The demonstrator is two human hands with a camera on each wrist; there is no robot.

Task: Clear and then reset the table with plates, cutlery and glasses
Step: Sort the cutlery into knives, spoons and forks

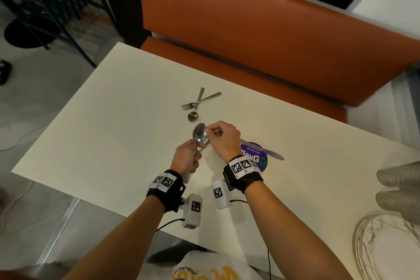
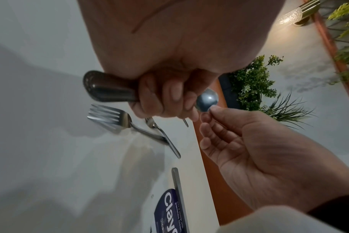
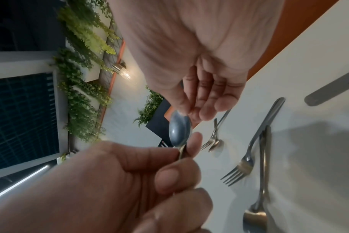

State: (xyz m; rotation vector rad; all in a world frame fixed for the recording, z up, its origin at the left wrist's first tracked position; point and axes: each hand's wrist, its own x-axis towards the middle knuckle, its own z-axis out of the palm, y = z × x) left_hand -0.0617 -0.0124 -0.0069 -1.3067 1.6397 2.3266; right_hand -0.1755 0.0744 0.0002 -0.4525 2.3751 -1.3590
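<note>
A spoon (image 1: 199, 133) is gripped by its handle in the left hand (image 1: 186, 159), bowl pointing far, while its tip is pinched by the right hand (image 1: 223, 137). The next cutlery, a crossed fork (image 1: 200, 100) and small spoon (image 1: 196, 107), lies farther across the table (image 1: 113, 102), handles pointing far; the right hand appears slightly nearer to it.

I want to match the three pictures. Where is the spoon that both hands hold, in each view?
Head: the spoon is near the centre, its bowl up between the left hand and the right hand.
Left wrist: its bowl is right of centre, below the curled fingers.
Right wrist: its bowl is at the centre.
Shared landmark: the table knife lying on the table.
</note>
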